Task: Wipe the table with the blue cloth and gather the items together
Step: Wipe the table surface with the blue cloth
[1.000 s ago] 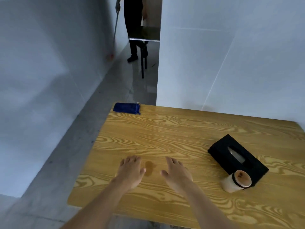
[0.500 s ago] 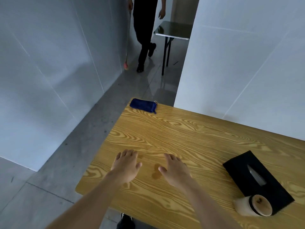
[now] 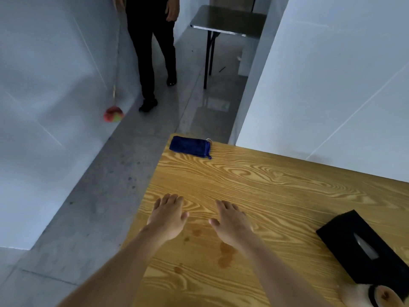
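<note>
A folded blue cloth [image 3: 190, 146] lies on the far left corner of the wooden table [image 3: 276, 187]. My left hand [image 3: 168, 217] and my right hand [image 3: 232, 222] lie flat on the tabletop side by side, fingers straight, holding nothing, well short of the cloth. Brown liquid stains [image 3: 224, 254] mark the wood between and just behind my hands. A black tissue box [image 3: 365, 249] sits at the right. A cream cup with a dark band [image 3: 374, 296] lies on its side by the box's near end, cut off by the frame's bottom edge.
A person in dark clothes [image 3: 155, 52] stands in the corridor beyond the table, holding a stick with a red and yellow duster head [image 3: 113, 114]. A grey folding table [image 3: 228, 18] stands farther back. White partition walls flank the left side and the table's far edge.
The view has swung left and down, so the box and cup slid toward the lower right. The person in the corridor has stepped closer. My hands stay flat on the table.
</note>
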